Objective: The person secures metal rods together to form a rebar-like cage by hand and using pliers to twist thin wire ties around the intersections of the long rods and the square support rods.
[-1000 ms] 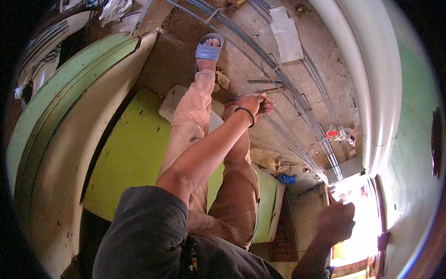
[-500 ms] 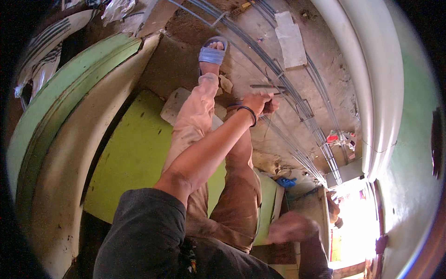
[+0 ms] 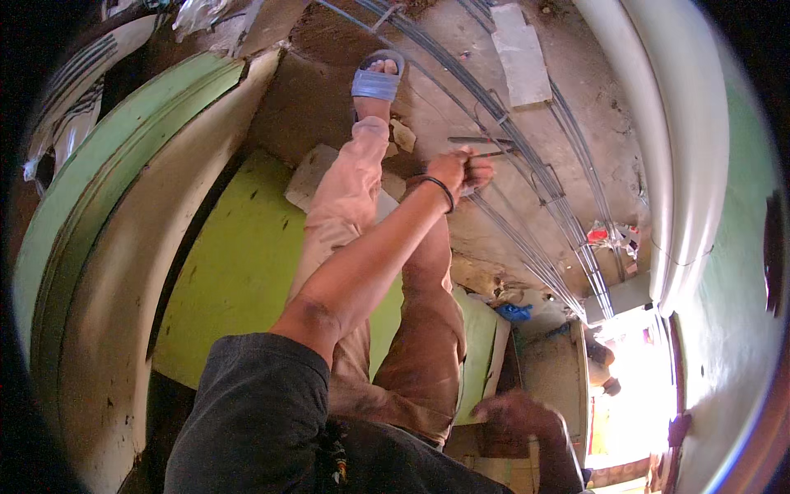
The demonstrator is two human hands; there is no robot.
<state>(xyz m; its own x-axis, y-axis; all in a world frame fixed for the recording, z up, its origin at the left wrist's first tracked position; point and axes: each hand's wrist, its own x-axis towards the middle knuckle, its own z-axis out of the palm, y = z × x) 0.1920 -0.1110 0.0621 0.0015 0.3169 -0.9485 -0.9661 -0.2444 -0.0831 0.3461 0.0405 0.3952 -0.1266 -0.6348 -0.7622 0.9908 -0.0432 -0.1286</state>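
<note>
My left hand [image 3: 469, 171], with a black band on its wrist, reaches out over the long steel bars [image 3: 535, 177]. Its fingers are closed round a dark metal tool [image 3: 492, 154] with two thin legs that meet at the bars; its exact kind is unclear. One leg stands apart from the fingers. My right hand [image 3: 520, 414] is low at the right, beside my thigh and away from the bars. It is dim and partly smeared, so its grip cannot be made out. A thin pale line runs along that forearm.
A green board [image 3: 222, 288] lies under my legs. At the left rises a curved green and cream panel [image 3: 132, 173]. Fat pale pipes [image 3: 658, 123] run along the right wall. A flat grey slab [image 3: 521, 66] rests on the bars, and a blue bag [image 3: 514, 312] lies near the doorway.
My right hand has turned slightly and is less smeared than before. The left hand stays at the bars with the tool, its fingers slightly shifted. The whole view has moved a little.
</note>
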